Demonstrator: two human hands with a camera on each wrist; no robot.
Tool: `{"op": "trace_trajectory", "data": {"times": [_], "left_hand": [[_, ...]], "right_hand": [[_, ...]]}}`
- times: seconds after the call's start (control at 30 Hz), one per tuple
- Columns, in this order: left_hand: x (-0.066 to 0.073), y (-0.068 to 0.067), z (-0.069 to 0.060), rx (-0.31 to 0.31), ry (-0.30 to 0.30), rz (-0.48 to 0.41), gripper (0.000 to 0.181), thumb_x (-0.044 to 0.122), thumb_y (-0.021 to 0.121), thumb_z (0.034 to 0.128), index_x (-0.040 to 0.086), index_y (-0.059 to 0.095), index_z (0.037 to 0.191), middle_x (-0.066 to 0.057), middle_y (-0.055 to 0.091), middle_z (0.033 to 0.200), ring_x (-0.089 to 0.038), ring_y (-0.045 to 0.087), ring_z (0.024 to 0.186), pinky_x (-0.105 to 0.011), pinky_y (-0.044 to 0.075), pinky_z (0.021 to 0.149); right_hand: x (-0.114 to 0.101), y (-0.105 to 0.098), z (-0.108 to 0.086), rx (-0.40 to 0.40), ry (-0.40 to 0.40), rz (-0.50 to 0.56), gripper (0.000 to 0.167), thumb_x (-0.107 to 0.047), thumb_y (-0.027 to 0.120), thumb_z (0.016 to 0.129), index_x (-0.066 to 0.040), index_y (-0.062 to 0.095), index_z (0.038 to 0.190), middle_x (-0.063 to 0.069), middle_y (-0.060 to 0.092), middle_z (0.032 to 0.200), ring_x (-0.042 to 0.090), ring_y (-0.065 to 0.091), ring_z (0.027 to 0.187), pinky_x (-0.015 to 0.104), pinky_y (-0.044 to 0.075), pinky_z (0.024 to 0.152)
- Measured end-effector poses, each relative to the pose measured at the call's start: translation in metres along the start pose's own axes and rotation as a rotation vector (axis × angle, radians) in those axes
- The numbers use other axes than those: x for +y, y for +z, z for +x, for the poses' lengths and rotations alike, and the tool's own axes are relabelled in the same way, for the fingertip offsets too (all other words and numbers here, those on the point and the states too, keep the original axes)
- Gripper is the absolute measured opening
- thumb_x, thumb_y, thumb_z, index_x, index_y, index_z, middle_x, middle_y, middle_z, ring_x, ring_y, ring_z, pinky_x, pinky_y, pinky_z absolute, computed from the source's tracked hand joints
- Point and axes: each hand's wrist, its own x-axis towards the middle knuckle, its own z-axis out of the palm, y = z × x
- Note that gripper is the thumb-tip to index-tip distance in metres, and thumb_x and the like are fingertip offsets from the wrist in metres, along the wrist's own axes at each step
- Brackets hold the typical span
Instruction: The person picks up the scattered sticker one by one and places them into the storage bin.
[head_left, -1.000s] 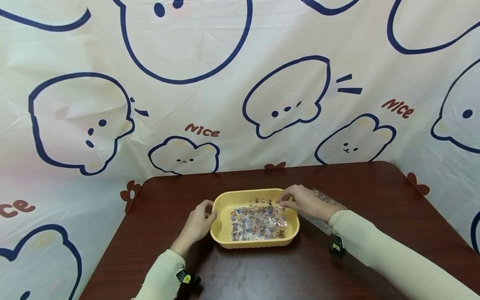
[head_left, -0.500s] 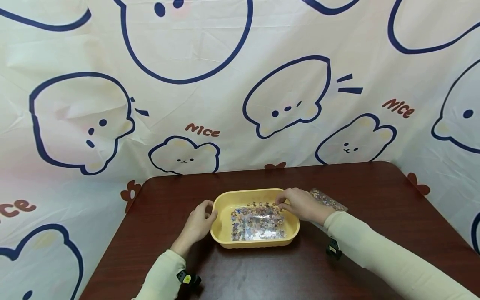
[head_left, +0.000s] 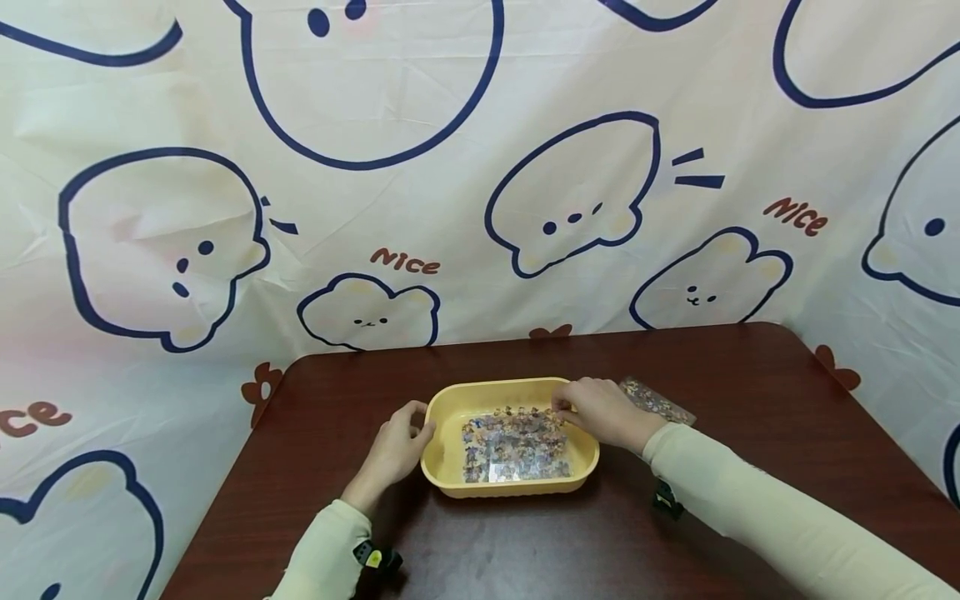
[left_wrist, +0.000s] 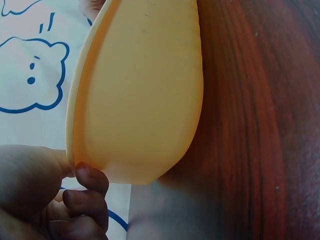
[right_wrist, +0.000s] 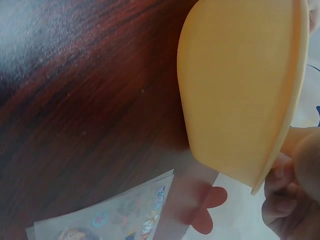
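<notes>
A yellow plastic basin (head_left: 442, 479) stands on the table, its side wall close up in both wrist views. Inside it lies a clear plastic bag (head_left: 513, 450) full of tiny multicoloured pieces, probably jigsaw pieces, with light glinting off the film. My left hand (head_left: 393, 446) grips the basin's left rim, fingers curled at the edge in the left wrist view. Over the far right corner of the basin, my right hand (head_left: 603, 408) has bent fingers that appear to pinch the bag's upper right corner. The fingertips' exact contact is hidden behind the rim in the right wrist view.
A second clear bag (head_left: 656, 402) with small colourful contents lies flat on the table, right of the basin and partly behind my right forearm. The dark brown table (head_left: 495, 550) reaches back to a cartoon-printed cloth (head_left: 465, 208).
My right hand has shifted slightly left and toward me. The topmost row of pieces has sunk closer to the others, and the shine on the bag has shifted. My left hand is unmoved.
</notes>
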Motion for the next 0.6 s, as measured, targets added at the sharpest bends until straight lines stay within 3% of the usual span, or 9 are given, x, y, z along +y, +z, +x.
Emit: {"op": "trace_trajectory", "data": {"times": [0.33,0.6], "left_hand": [[-0.0006,0.0006,-0.0007,0.000,0.016,-0.007,0.029,0.014,0.060,0.0999,0.002,0.058,0.126,-0.013,0.072,0.078,-0.016,0.065,0.065,-0.027,0.048,0.056],[-0.0021,0.0012,-0.0007,0.007,0.030,-0.013,0.028,0.013,0.061,0.0990,0.002,0.059,0.124,-0.013,0.074,0.078,-0.019,0.068,0.067,-0.027,0.048,0.057]], "right_hand": [[-0.0027,-0.0012,0.0021,-0.010,0.008,-0.090,0.007,-0.024,0.075,0.092,-0.018,0.073,0.090,-0.008,0.069,0.076,0.004,0.050,0.057,0.026,0.040,0.051],[-0.0036,-0.0023,0.0033,-0.008,0.021,-0.129,0.013,-0.023,0.074,0.092,-0.013,0.076,0.101,-0.001,0.074,0.083,0.005,0.052,0.058,0.026,0.043,0.051]]}}
